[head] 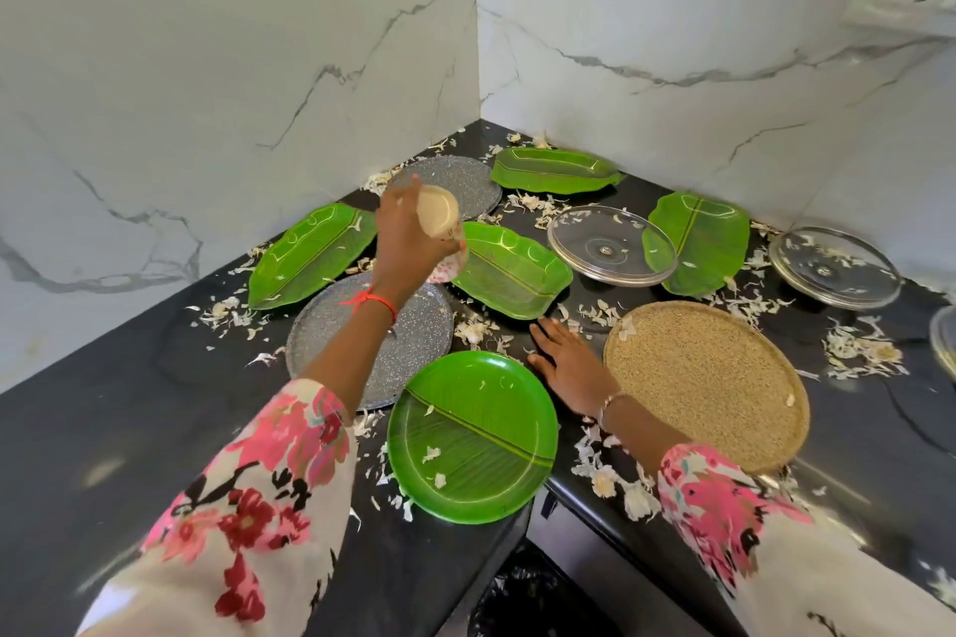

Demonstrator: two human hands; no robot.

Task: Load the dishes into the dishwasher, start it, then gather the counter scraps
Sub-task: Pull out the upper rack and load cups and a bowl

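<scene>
Head view: cup (439, 212) held aloft.
Left hand (408, 235) grips it, probably for loading; right hand (569, 362) flat on counter (129, 429), bracing.

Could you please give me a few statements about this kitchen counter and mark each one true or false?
1. The left hand holds a small cup above the counter. True.
2. The right hand grips the round green plate. False: it lies flat on the counter beside that plate, with straight fingers.
3. A glass lid overlaps a green leaf-shaped plate. True.
4. The counter is free of scraps. False: pale scraps lie scattered among the dishes.
</scene>
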